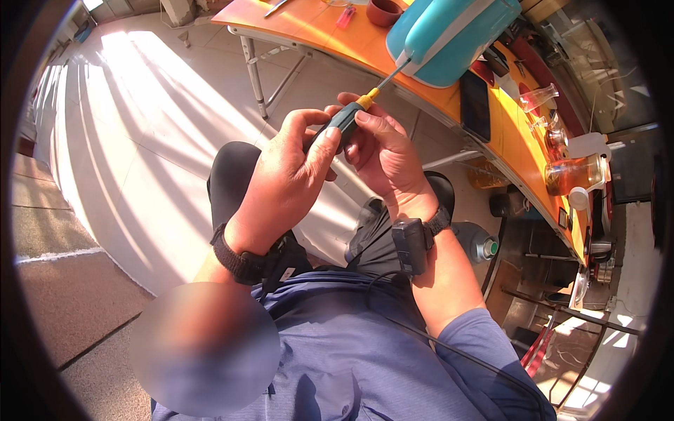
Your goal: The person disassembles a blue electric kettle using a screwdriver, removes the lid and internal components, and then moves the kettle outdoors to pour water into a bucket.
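A screwdriver (342,123) with a dark green handle, a yellow collar and a thin metal shaft is held up over my lap. My left hand (293,165) is closed round the rear of its handle, thumb on top. My right hand (385,156) grips the handle near the yellow collar between thumb and fingers. The shaft points away and to the right, at a teal plastic housing (460,42) with a pale stripe on the table. Its tip overlaps the housing's near end; whether it goes into a hole I cannot tell.
The orange table (316,38) curves along the far and right side. On it are a reddish-brown cup (384,12), a red lighter-like piece (345,17), a black phone (475,105) and a glass pitcher of amber liquid (572,175). A large bottle (476,242) stands below.
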`<state>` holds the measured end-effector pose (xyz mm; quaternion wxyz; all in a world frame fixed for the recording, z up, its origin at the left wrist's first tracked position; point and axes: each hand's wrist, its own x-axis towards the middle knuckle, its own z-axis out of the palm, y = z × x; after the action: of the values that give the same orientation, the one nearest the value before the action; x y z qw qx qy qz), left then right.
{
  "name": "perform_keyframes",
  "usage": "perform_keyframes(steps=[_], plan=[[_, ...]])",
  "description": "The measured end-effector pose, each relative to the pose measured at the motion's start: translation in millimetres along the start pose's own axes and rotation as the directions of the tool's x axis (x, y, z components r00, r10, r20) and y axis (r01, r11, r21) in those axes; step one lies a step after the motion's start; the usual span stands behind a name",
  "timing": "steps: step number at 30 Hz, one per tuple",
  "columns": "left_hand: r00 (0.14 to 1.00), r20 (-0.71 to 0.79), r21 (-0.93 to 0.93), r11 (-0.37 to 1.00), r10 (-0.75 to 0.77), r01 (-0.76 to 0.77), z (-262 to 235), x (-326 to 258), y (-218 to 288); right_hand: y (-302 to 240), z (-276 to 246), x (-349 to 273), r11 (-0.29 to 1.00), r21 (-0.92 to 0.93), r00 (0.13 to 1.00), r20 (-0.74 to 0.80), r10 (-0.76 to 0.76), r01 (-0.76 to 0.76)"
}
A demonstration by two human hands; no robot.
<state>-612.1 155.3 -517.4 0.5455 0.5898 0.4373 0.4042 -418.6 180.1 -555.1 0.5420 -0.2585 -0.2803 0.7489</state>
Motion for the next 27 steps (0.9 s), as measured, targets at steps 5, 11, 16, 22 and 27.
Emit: perform_keyframes(steps=[5,11,16,22,27], plan=[[0.991,-0.001,0.106,0.985,0.135,-0.134,1,2,-15,10,-3,3,0.998,0.059,0.999,-0.017,-0.032,0.033],[0.993,-0.011,0.155,0.981,0.121,-0.118,-1,2,-18,11,-4,4,0.999,0.034,0.999,-0.043,-0.021,0.023],[0.996,-0.014,0.151,0.985,0.091,-0.088,-2,-1,-15,13,-2,6,1.0,0.014,0.999,-0.045,-0.025,0.026],[0.997,-0.006,0.116,0.99,0.081,-0.08,-4,-5,-17,16,-18,7,0.999,-0.033,0.997,0.072,0.009,-0.006],[0.998,0.018,0.134,0.989,0.056,-0.058,-7,-11,-24,18,-4,0,0.992,-0.127,0.998,-0.06,0.014,-0.021]])
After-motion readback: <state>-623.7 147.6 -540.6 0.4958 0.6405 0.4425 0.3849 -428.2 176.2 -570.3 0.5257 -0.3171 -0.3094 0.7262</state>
